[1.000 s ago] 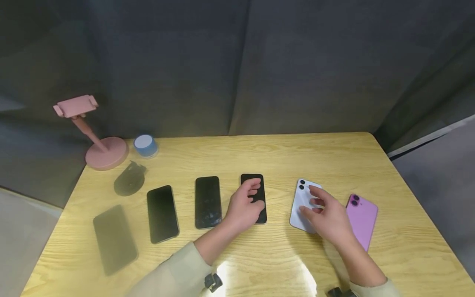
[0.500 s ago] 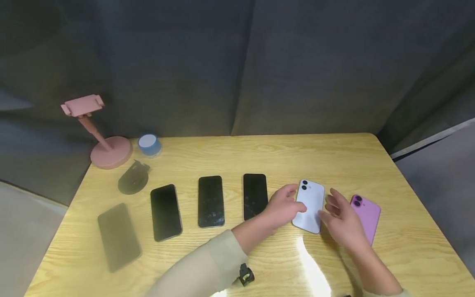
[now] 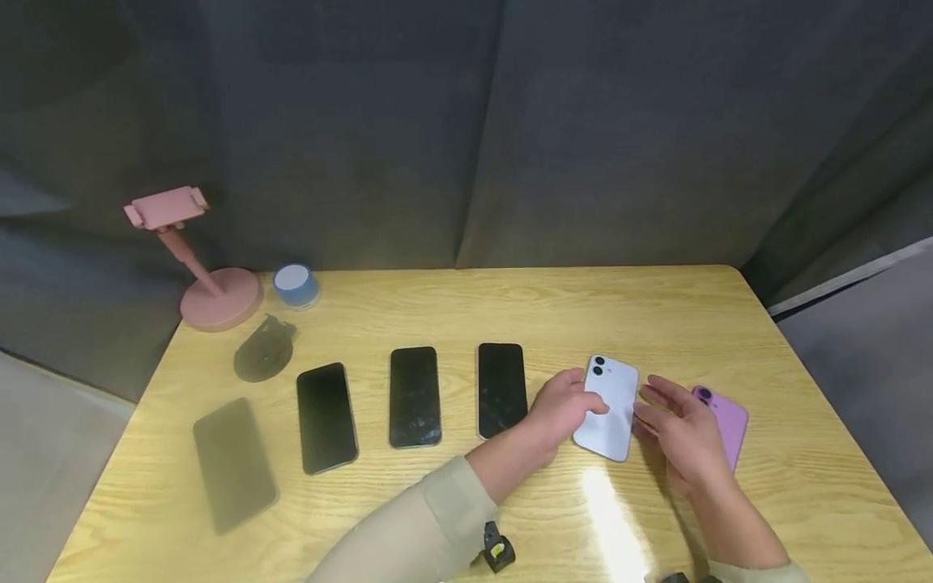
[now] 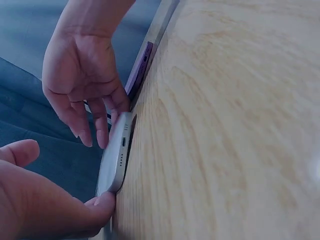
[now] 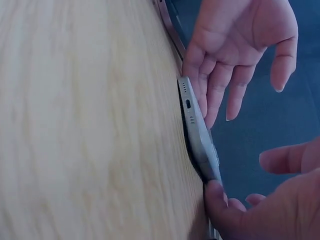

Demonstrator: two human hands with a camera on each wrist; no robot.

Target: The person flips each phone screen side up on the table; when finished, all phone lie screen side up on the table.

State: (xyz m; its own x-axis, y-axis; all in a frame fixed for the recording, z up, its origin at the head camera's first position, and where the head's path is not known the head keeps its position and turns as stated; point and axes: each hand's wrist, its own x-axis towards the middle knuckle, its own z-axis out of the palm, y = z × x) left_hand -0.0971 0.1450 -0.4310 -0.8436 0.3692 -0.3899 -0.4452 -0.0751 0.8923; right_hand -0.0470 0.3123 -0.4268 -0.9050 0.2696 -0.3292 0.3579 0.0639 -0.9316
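A pale white-blue phone (image 3: 615, 397) lies back side up on the wooden table, its two camera lenses at the far end. My left hand (image 3: 564, 405) is at its left edge, fingertips against the side and thumb stretched over the back. At the opposite edge, my right hand (image 3: 688, 433) touches the side with extended fingers. In the left wrist view the left thumb (image 4: 22, 152) stands away from the phone (image 4: 117, 155). The right wrist view shows the right thumb (image 5: 282, 159) raised too. Partly behind my right hand lies a purple phone (image 3: 731, 425).
Three phones, a black one at left (image 3: 326, 417), a middle one (image 3: 415, 397) and one nearer my left hand (image 3: 501, 389), lie screen up. Further left are a hazy grey phone-shaped form (image 3: 235, 465), a pink phone stand (image 3: 221, 300) and a small blue cylinder (image 3: 296, 287).
My left hand has moved right, from over the nearest black phone to the white-blue phone's left edge. My right hand has shifted from above that phone to its right edge.
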